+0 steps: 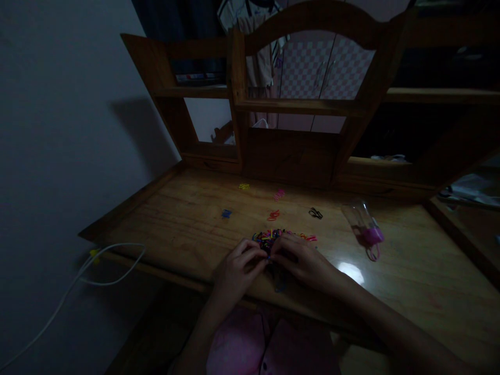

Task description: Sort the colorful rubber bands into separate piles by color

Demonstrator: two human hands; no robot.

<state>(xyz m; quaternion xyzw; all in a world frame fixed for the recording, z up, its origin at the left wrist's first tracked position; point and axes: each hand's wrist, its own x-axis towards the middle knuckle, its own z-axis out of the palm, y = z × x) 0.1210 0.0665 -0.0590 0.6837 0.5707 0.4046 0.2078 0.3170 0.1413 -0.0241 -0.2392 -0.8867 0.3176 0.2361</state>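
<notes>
A mixed heap of small coloured bands (273, 234), which look like elastic hair bands, lies near the desk's front edge. My left hand (242, 264) is at the heap's near left side, thumb and fingertips pinched together. From the right, my right hand (300, 256) meets it, its fingers closed in a pinch too. Whatever is between the fingertips is too small and dark to make out. Beyond the heap are small separate groups: blue bands (226, 213), yellow bands (244, 186), pink bands (279, 195), red-orange bands (273, 215) and black bands (315, 213).
A clear plastic container (357, 214) with a purple-pink lid and strap lies on its side at the right. Wooden shelving (289, 156) rises along the desk's back. A white cable (113, 245) loops over the left front edge. The light is dim.
</notes>
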